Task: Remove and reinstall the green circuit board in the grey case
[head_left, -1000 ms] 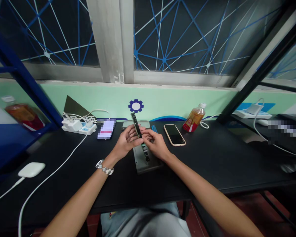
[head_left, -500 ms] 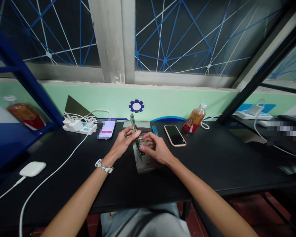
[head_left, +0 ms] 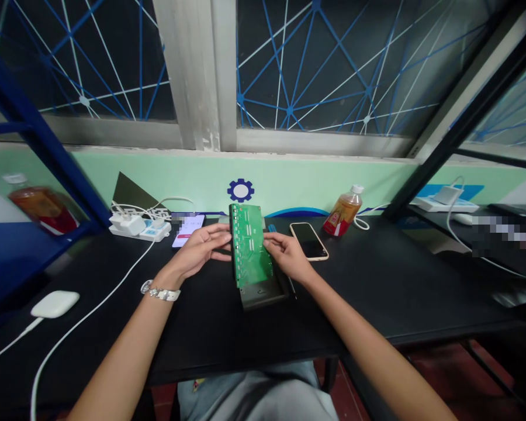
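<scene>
A green circuit board (head_left: 252, 248) is held up, tilted, with its flat face toward me. My left hand (head_left: 206, 248) grips the board's left edge, where a dark strip of connectors runs. My right hand (head_left: 286, 252) pinches the opposite edge between thumb and fingers. Beneath the board lies a grey metal case (head_left: 265, 295), mostly hidden by it. Behind my right hand, part of a screwdriver (head_left: 272, 228) with a blue handle shows.
A phone in a pale case (head_left: 310, 241) and a drink bottle (head_left: 344, 210) stand to the right. On the left are a lit phone (head_left: 188, 225), a white power strip (head_left: 155, 229) and a white charger (head_left: 55, 304), with a white cable crossing the black table (head_left: 193, 333).
The circuit board has turned from edge-on to showing its broad green face. My left hand has shifted left, and my right hand has moved to the board's right edge.
</scene>
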Tool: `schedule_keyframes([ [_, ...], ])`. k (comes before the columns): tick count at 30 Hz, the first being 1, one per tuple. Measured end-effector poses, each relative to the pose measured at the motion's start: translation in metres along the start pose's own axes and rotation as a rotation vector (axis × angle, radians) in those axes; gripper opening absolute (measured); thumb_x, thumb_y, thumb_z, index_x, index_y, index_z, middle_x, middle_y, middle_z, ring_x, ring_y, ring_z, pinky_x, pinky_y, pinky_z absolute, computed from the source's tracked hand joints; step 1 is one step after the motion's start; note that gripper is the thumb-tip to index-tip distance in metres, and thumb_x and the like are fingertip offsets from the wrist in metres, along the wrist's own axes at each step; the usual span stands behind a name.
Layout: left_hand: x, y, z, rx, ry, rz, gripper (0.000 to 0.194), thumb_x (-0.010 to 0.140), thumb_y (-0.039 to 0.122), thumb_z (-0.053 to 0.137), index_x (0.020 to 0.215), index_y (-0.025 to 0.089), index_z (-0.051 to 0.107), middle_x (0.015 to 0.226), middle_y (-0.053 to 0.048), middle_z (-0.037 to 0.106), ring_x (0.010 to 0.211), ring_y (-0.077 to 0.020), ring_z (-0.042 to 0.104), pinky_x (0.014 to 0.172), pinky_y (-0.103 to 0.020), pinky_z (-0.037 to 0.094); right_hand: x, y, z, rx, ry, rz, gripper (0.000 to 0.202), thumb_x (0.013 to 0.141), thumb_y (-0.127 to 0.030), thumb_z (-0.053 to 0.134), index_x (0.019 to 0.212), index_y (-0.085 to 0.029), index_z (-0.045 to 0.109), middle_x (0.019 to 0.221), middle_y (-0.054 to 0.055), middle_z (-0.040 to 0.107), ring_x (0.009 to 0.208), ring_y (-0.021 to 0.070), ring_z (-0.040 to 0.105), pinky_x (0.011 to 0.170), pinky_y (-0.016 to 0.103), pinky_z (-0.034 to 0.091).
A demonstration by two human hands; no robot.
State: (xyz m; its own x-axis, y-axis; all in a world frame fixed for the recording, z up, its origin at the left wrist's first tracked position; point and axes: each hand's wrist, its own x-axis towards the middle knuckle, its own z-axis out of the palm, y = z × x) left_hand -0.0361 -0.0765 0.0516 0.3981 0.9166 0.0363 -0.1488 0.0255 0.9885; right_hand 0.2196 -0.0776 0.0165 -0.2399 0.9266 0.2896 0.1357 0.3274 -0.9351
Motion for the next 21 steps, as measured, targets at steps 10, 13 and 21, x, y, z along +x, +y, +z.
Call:
schedule_keyframes([
  [10, 0.008, -0.019, 0.028, -0.036, 0.124, 0.095, 0.044, 0.079, 0.034, 0.08, 0.115, 0.018, 0.062, 0.112, -0.008, 0.067, 0.104, -0.0201, 0.064, 0.085, -0.031, 0.056, -0.014, -0.022, 0.024, 0.071, -0.199, 0.075, 0.049, 0.098, -0.057, 0.048, 0.132, -0.023, 0.061, 0.121, 0.008, 0.068, 0.114, 0.0233, 0.064, 0.091, 0.036, 0.054],
  [13, 0.01, -0.026, 0.037, -0.043, 0.163, 0.106, 0.053, 0.079, 0.036, 0.08, 0.124, 0.019, 0.059, 0.131, -0.011, 0.061, 0.121, -0.0239, 0.058, 0.101, -0.036, 0.048, -0.017, -0.028, 0.028, 0.193, -0.276, 0.104, 0.058, 0.09, -0.054, 0.064, 0.14, -0.024, 0.054, 0.12, 0.008, 0.069, 0.11, 0.022, 0.066, 0.099, 0.038, 0.051],
  [21, 0.007, -0.021, 0.045, -0.056, 0.072, 0.045, 0.059, 0.083, 0.042, 0.077, 0.133, 0.017, 0.058, 0.142, -0.015, 0.056, 0.13, -0.03, 0.053, 0.103, -0.04, 0.046, -0.015, -0.029, 0.027, 0.246, -0.293, 0.114, 0.053, 0.088, -0.05, 0.068, 0.134, -0.024, 0.062, 0.113, 0.005, 0.072, 0.106, 0.0221, 0.067, 0.1, 0.038, 0.05],
])
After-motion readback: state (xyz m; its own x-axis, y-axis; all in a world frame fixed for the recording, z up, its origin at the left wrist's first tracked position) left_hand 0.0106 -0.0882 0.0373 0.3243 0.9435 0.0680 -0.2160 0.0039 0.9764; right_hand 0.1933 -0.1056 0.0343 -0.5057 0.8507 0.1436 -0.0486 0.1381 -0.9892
